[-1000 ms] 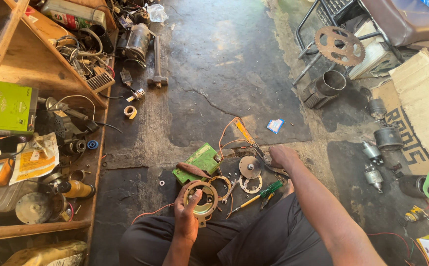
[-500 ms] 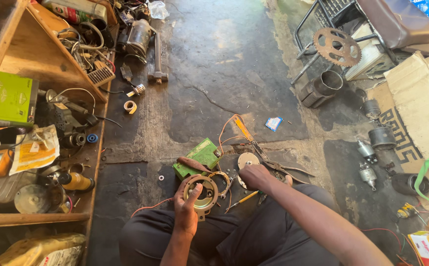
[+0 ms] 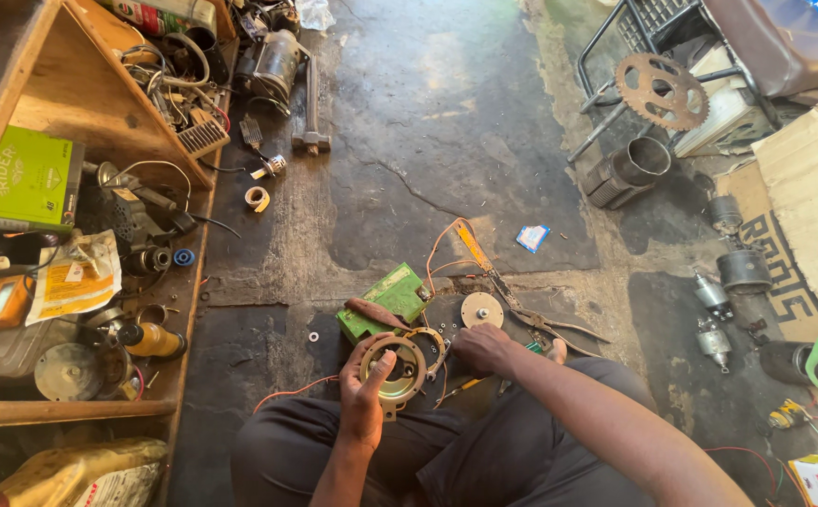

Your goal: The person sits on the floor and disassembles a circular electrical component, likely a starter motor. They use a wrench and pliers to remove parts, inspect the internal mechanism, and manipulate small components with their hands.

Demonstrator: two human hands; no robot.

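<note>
— Ring (image 3: pixel 395 368): where does it sit?

— Low in the middle, over the person's lap, clasped in the left hand (image 3: pixel 364 394), thumb on its face and fingers curled round the rim.

— Start from the left, then. What's there?

— A wooden shelf (image 3: pixel 71 409) with a green box (image 3: pixel 29 180), a yellow bottle (image 3: pixel 151 340) and loose parts. On the floor beside it lies a tape roll (image 3: pixel 257 198).

— And next to the ring?

— A green board (image 3: pixel 385 299) just above it, with a brown-handled tool (image 3: pixel 376 314) lying across it. The right hand (image 3: pixel 482 349) is right of the ring, fingers bent down on small parts; whether it grips anything I cannot tell.

— Further right?

— A metal disc (image 3: pixel 481 309) above that hand, then pliers (image 3: pixel 550 326). Well apart, upper right, a rusty sprocket (image 3: pixel 661 91) leans on a frame, with cardboard (image 3: pixel 803 216) at the edge.
</note>
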